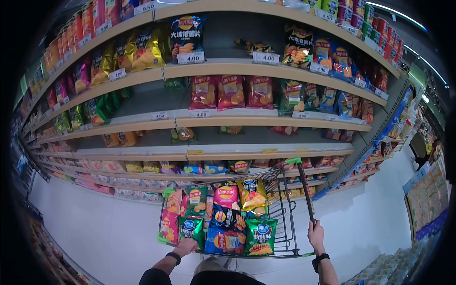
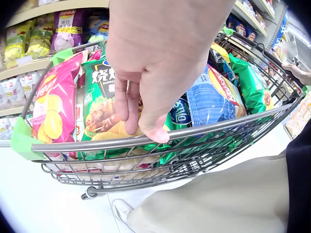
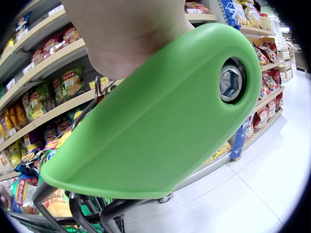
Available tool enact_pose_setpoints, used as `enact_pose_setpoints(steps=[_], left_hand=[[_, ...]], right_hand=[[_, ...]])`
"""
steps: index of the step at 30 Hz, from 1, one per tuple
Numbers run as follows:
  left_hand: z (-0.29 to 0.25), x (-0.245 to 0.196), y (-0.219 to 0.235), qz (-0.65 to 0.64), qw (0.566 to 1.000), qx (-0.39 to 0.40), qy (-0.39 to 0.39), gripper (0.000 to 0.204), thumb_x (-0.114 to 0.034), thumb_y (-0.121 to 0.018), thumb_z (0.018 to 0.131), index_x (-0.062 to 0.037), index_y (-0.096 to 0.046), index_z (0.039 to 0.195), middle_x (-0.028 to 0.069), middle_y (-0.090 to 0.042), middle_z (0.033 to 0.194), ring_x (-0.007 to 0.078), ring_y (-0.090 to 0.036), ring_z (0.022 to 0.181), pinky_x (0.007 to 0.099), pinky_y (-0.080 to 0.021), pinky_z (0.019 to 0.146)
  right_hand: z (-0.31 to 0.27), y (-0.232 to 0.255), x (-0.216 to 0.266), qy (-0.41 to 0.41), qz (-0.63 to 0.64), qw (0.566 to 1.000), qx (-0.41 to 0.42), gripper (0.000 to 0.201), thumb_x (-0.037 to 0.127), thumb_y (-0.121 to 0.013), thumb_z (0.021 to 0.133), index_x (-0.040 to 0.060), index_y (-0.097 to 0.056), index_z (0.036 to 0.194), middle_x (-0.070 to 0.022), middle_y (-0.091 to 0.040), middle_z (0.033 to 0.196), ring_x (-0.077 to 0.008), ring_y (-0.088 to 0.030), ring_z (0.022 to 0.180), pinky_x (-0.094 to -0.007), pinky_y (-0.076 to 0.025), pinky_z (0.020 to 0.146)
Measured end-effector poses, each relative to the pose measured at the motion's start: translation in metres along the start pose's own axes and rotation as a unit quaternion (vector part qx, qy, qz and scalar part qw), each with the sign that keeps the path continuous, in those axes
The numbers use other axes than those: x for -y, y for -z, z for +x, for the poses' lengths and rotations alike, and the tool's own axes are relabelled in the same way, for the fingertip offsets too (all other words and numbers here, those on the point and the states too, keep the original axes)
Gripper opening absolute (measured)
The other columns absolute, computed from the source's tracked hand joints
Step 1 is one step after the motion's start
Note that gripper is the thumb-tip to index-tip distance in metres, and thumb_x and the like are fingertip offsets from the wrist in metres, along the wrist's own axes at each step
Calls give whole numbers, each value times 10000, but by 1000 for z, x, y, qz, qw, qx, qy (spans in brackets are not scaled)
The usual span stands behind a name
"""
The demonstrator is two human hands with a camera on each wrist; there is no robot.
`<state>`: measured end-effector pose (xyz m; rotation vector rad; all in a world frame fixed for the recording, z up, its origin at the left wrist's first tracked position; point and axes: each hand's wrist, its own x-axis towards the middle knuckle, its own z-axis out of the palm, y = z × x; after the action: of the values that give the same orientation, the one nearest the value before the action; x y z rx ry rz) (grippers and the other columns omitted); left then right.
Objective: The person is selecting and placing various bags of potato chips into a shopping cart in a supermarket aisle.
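A wire shopping cart point(image 1: 290, 213) stands sideways before me, with several chip bags inside. My left hand point(image 1: 187, 245) holds the near top rim. In the left wrist view the thumb of this left hand point(image 2: 155, 63) lies over the grey rail point(image 2: 204, 128), with fingertips at its inner side. A green barbecue-flavour bag point(image 2: 99, 97) is right behind those fingers, beside a pink Lay's bag point(image 2: 56, 102). My right hand point(image 1: 316, 235) grips the near end of the dark handlebar point(image 1: 305, 187). In the right wrist view a green plastic end piece point(image 3: 155, 126) hides most of its fingers.
Long shelves point(image 1: 213, 124) of chip bags with price tags point(image 1: 191, 57) curve across beyond the cart. White floor point(image 1: 114, 223) lies to the left. Stacked cartons point(image 1: 427, 199) stand at the right. A shoe point(image 2: 122, 213) is close below the basket.
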<state>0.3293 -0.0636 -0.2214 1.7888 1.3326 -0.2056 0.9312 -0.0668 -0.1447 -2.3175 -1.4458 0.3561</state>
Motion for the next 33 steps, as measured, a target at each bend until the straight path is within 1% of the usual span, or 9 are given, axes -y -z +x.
enact_pose_setpoints(steps=[5, 9, 13, 16, 24, 25, 29, 31, 33], left_hand=[[1, 1, -2, 6, 1000, 2, 6, 219, -189, -520, 830, -42, -613, 695, 76, -655, 632, 199, -692, 642, 337, -522, 621], [0, 3, -3, 23, 1000, 14, 5, 154, -144, -520, 829, -64, -601, 725, 72, -659, 676, 167, -711, 703, 326, -524, 639], [0, 8, -10, 26, 1000, -5, -17, 204, -197, -526, 828, -48, -629, 735, 70, -675, 661, 211, -694, 674, 346, -522, 645], [2, 10, -12, 44, 999, -7, -18, 200, -198, -528, 823, -50, -629, 734, 70, -680, 673, 217, -692, 677, 345, -521, 646], [6, 15, -8, 16, 999, -7, -38, 209, -195, -514, 822, -50, -621, 717, 73, -661, 664, 201, -695, 683, 336, -522, 635], [10, 20, -11, 37, 998, -19, -50, 161, -177, -564, 809, -52, -632, 734, 77, -668, 676, 223, -698, 692, 350, -528, 643], [25, 36, -14, 115, 988, 10, -105, 90, -149, -673, 756, -75, -655, 802, 79, -689, 722, 271, -698, 718, 375, -534, 654], [27, 37, -13, 123, 986, 24, -109, 96, -160, -664, 766, -74, -656, 808, 82, -690, 725, 267, -699, 725, 379, -532, 652], [28, 32, -9, 119, 986, 61, -97, 144, -209, -642, 815, -72, -653, 857, 95, -675, 741, 281, -684, 742, 403, -530, 649]], right_hand=[[-1, 2, 3, 1, -7, 1000, 0, 323, 285, -485, 985, -32, -488, 925, -160, -617, 599, -317, -642, 533, -424, -497, 514], [0, -1, 0, 5, -8, 1000, -4, 329, 292, -488, 983, -33, -487, 932, -158, -616, 592, -317, -644, 538, -428, -496, 521], [-1, 1, 4, 6, -13, 1000, -12, 328, 295, -490, 982, -31, -489, 940, -156, -615, 585, -322, -644, 541, -433, -493, 521], [-3, 17, 24, -58, 25, 997, 46, 336, 290, -503, 961, -42, -504, 1017, -286, -642, 770, -479, -624, 747, -541, -487, 675], [-6, 18, 29, -46, -18, 998, 26, 314, 288, -513, 958, -22, -504, 1009, -280, -643, 760, -478, -625, 737, -547, -495, 672], [-6, 16, 30, -47, -18, 998, 24, 313, 288, -513, 958, -20, -504, 1010, -280, -643, 760, -478, -625, 738, -547, -495, 672], [-5, 13, 26, -50, -14, 998, 26, 323, 298, -508, 958, -19, -498, 1022, -281, -641, 765, -481, -623, 750, -551, -494, 678], [-1, 7, 15, -65, 10, 997, 50, 330, 302, -506, 958, -18, -490, 1036, -280, -642, 768, -484, -621, 751, -554, -493, 677], [-1, 11, 19, -56, -44, 996, 58, 344, 306, -501, 960, -24, -480, 1055, -280, -644, 800, -482, -623, 767, -555, -491, 679]])
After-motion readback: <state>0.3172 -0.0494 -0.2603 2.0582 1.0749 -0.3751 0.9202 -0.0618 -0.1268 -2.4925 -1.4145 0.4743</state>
